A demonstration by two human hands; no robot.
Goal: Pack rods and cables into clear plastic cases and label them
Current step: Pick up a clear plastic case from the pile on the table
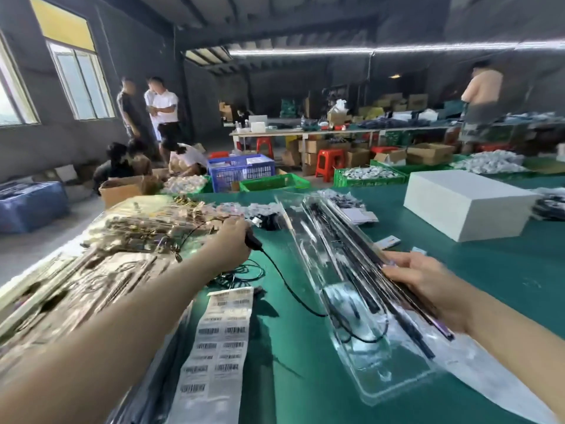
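The left hand [227, 240] reaches out over the green bench [458, 270], its grip curled round the black plug end of a cable [287, 286]; the cable trails from the hand across the bench and into the open clear case [360, 307] lying lengthwise in the middle. More black cable loops lie on the bench just below the left wrist. The right hand [428, 286] holds a bundle of black rods [406, 304], grip closed round them with the thumb on top, at the right edge of the case; the rods run along the case from far to near, their near ends sticking out past the hand. A second clear sheet or lid lies under and right of the case, though where one ends and the other begins is hard to tell. A strip of barcode labels [220, 338] lies on the bench near the left forearm. To the left is a blurred heap of packed cases [122, 246]. A white box [464, 206] stands on the bench at far right, well apart from the hands. Beyond the bench are green crates [272, 182], a blue crate [241, 172], red stools [328, 163], cardboard boxes and several people standing or crouching
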